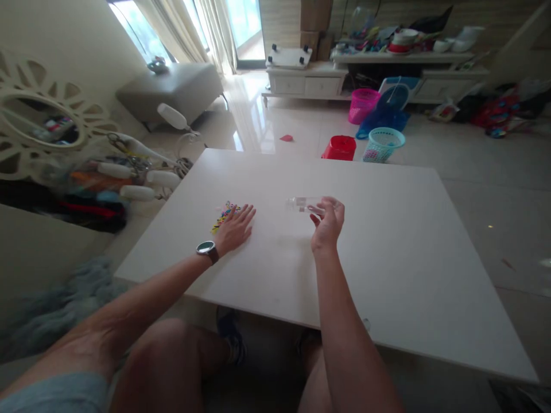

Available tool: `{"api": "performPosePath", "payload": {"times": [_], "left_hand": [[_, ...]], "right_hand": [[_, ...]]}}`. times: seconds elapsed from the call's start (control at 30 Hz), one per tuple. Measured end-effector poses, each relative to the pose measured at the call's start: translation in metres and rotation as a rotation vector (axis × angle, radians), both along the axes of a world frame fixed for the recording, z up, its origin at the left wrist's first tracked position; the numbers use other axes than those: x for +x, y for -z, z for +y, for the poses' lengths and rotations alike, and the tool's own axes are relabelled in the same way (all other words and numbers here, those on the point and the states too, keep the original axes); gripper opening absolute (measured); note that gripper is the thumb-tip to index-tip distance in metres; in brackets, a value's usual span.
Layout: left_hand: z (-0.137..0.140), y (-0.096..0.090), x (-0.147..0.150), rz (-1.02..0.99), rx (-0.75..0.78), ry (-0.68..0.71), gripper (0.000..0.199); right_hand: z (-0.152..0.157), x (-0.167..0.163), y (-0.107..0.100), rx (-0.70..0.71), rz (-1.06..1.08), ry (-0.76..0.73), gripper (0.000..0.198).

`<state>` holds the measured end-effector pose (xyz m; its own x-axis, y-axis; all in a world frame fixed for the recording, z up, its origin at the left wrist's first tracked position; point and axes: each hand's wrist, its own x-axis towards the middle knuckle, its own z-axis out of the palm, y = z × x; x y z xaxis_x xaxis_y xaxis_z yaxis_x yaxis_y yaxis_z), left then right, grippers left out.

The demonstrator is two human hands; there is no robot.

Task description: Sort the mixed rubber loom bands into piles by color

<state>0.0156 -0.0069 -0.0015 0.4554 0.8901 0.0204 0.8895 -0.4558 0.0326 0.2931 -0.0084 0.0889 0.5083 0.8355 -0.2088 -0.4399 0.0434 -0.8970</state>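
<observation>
My left hand (235,229) lies flat on the white table (387,246), palm down with the fingers stretched out. Beside and partly under it is a pile of small multicoloured pieces (224,214), yellow, black, pink and blue among them; their kind is too small to make out. My right hand (328,221) is wrapped round a clear plastic bottle (305,202) above the middle of the table. The bottle is tilted onto its side, its neck toward the left. No contents show in it clearly.
Past the table's far edge stand a red bin (340,148), a light blue basket (383,143) and a pink basket (364,105). A white lamp with several arms (148,152) is close to the left edge. A small clear object (366,324) sits at the front edge.
</observation>
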Motion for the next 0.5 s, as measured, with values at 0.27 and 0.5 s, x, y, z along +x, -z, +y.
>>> {"api": "performPosePath", "payload": {"times": [0.27,0.5], "left_hand": [[-0.011,0.026,0.021,0.017,-0.083,0.147,0.057],[0.02,0.018,-0.017,-0.046,0.0,-0.068,0.054]], "right_hand": [[-0.004,0.0,0.003,0.001,-0.003,0.005,0.039],[-0.002,0.004,0.004,-0.008,0.009,0.011,0.038]]}}
